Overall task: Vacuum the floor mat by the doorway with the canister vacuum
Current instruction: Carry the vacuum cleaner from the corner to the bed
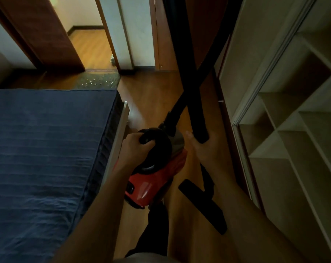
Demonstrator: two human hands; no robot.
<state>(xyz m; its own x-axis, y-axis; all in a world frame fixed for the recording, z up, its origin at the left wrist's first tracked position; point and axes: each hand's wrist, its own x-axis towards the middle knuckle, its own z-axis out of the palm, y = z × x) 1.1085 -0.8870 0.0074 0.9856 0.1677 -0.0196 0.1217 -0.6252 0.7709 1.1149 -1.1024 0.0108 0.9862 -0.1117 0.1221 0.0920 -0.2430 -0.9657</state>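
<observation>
My left hand (pixel 136 147) is closed around the red canister vacuum (pixel 153 168) handle, carrying it; my right hand (pixel 204 147) grips the black wand (pixel 195 103). The crumb-strewn floor mat (pixel 98 81) lies ahead at the doorway, beyond the blue bed (pixel 47 149).

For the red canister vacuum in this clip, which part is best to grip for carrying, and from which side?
The black carry handle arching over the red canister vacuum, taken from above. It forms a loop that fingers can wrap; the left hand already closes round it, while the right hand holds the wand.
</observation>
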